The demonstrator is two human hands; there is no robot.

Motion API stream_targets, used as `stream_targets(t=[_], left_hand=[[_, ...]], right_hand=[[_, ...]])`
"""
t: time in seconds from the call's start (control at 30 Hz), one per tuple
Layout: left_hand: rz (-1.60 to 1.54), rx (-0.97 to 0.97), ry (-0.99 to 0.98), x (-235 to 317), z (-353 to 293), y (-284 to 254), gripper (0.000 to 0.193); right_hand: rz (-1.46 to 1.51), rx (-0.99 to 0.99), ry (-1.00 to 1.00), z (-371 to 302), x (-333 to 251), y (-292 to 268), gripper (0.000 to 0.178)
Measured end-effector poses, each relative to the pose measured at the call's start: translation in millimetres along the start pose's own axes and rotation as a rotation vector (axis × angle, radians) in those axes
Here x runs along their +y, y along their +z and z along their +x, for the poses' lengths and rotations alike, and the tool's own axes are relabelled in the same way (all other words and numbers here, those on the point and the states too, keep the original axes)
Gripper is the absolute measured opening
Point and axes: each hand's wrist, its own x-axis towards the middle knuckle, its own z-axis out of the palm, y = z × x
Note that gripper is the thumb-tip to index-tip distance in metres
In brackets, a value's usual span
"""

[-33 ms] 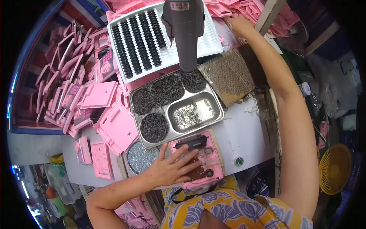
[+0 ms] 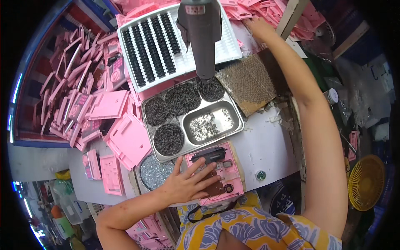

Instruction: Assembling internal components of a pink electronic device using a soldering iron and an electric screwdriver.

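My left hand (image 2: 187, 184) lies flat with its fingers spread on an open pink plastic case (image 2: 234, 177). A black bar-shaped part (image 2: 209, 155) is fitted along the case's far edge, and a brown board lies partly under my fingers. My right hand (image 2: 260, 30) reaches out to the far right, its fingers apart at the edge of a heap of pink plastic parts (image 2: 271, 14). Nothing can be seen held in it, though its fingertips are small and partly hidden. A grey electric screwdriver (image 2: 202, 41) hangs point down over the metal tray.
The compartmented metal tray (image 2: 192, 143) holds dark and silvery screws. Beyond it stands a white tray (image 2: 189, 62) with rows of black parts. A round dish of small metal pieces (image 2: 155, 171) sits left of the case. Pink cases (image 2: 71, 91) fill the left side; brown textured cardboard (image 2: 250, 81) lies right.
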Motion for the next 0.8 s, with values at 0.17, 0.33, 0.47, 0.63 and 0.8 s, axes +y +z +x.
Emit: stream_targets(t=[0.17,0.33,0.47,0.63,0.8], left_hand=[[0.001,0.025,0.022,-3.3,8.9,7.1,0.066],[-0.116,0.017,0.053,-1.5,8.9,14.7,0.067],[-0.112,-0.038,-0.004,4.1,-8.3,13.8,0.068],[-0.046,-0.009,0.088,-7.1,14.6,18.2,0.074],[-0.097,-0.128,-0.064,-4.4,1.2,2.6,0.081]], right_hand=[[-0.042,-0.094,0.241,27.0,-4.6,12.9,0.046],[-0.244,-0.094,0.334,88.7,-9.5,51.9,0.048],[-0.032,0.028,0.265,81.2,-64.4,38.7,0.044],[-0.313,0.724,0.086,70.8,86.0,31.4,0.046],[-0.098,0.680,0.050,-24.7,-1.7,-112.8,0.029]])
